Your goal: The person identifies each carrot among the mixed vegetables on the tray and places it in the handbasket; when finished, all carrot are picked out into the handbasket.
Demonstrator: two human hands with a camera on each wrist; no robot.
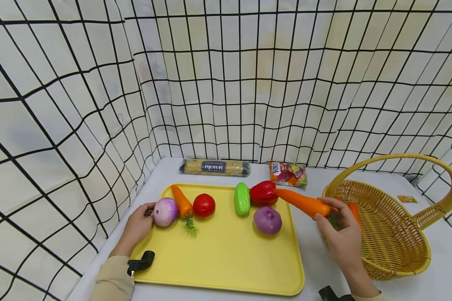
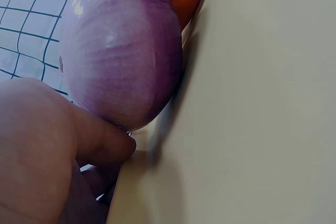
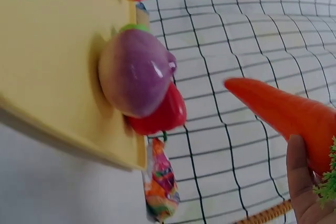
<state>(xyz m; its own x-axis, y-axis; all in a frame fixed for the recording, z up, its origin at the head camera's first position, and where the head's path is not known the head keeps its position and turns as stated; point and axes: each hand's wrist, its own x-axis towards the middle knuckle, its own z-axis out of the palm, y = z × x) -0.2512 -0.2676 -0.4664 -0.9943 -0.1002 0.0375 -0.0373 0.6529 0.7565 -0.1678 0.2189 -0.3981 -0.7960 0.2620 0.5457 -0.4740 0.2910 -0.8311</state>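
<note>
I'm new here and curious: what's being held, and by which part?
The right hand pinches a carrot near its leafy end; whether the left hand grips the nearby onion is unclear.

I list my held carrot (image 1: pixel 302 202), orange with green fronds; onion (image 1: pixel 165 212), streaked white and purple; tomato (image 1: pixel 204 206), red; pepper (image 1: pixel 263 193), red; cucumber (image 1: pixel 242 200), light green; knobbed vegetable (image 1: pixel 267 220), purple; tray (image 1: pixel 218 255), plain yellow; basket (image 1: pixel 388 223), golden weave; mesh (image 1: pixel 240 50), black grid; my sleeve (image 1: pixel 113 278), beige.

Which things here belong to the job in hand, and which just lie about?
Probably the job: held carrot, tray carrot, pale onion, tomato, green vegetable, red pepper, purple vegetable, tray, basket.
Probably lying about: yellow pack, colourful bag, orange packet.
</note>
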